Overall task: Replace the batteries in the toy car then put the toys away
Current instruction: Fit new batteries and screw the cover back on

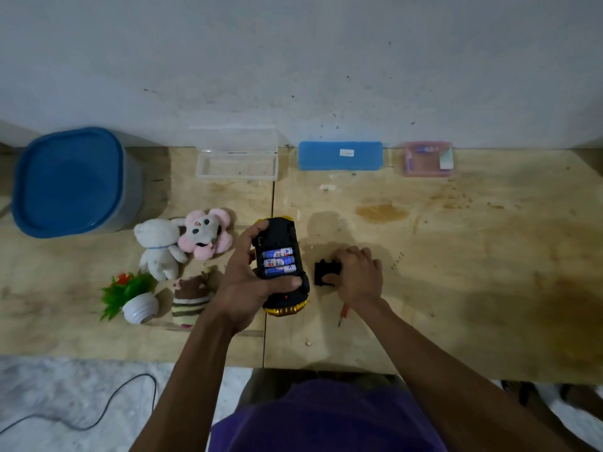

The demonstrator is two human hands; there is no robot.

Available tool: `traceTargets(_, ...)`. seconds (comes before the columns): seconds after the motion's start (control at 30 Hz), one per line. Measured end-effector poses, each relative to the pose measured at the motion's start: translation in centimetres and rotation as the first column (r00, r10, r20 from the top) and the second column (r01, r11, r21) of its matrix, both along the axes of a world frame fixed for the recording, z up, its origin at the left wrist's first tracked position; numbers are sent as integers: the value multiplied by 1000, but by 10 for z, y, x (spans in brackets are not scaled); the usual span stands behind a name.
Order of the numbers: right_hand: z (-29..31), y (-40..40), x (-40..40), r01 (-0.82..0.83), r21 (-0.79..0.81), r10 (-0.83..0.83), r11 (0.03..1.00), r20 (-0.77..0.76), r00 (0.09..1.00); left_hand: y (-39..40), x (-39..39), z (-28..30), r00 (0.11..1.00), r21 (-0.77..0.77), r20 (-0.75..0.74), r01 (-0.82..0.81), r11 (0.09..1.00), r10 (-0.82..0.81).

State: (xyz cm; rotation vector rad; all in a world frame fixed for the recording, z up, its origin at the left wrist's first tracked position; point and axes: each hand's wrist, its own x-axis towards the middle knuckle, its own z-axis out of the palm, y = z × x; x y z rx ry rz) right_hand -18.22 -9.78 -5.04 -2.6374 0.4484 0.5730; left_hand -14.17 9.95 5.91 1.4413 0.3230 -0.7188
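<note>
My left hand (pixel 246 278) grips the yellow and black toy car (pixel 283 236), held upside down above the wooden table (pixel 456 256). Its open compartment shows three blue batteries (pixel 280 262) side by side. My thumb lies across the car just below them. To the right, my right hand (pixel 359 275) pinches the black battery cover (pixel 326 272) lying on the table. A red-handled screwdriver (pixel 343 314) pokes out from under my right wrist.
Left of the car lie a white plush (pixel 160 247), a pink-eared plush (pixel 205 233), a striped brown plush (pixel 191 300) and a small fake plant (pixel 132 296). A blue-lidded bin (pixel 70 182), an open clear box (pixel 236 163), a blue case (pixel 340 155) and a pink box (pixel 428 158) line the wall.
</note>
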Motion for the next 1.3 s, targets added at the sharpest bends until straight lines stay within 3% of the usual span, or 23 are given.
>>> traceTargets(0.17,0,-1,2,32,45,-33,998,31,999,-3,0,3,1000,-10,20,21,1000,-21)
traceTargets(0.27,5,-4,3,158,222,-172,962,47,984,3,-1,5,999,-32,19,30,999,-30)
traceTargets(0.43,64,-7,16,377,558,-538,739,152,829,23,-3,19,993,-42,86,83,996,-79)
traceTargets(0.53,120,0,20,358,712,-673,604,216,707,38,-4,35,979,-10,156,133,991,-130)
traceTargets(0.63,169,21,16,264,824,-689,501,194,699,53,-10,47,964,-9,217,162,987,-156)
traceTargets(0.93,207,81,-12,92,803,-485,590,261,835,80,-27,56,920,-33,308,264,964,-241)
traceTargets(1.3,203,88,-14,34,713,-361,700,312,879,76,-25,70,922,-91,295,290,953,-252)
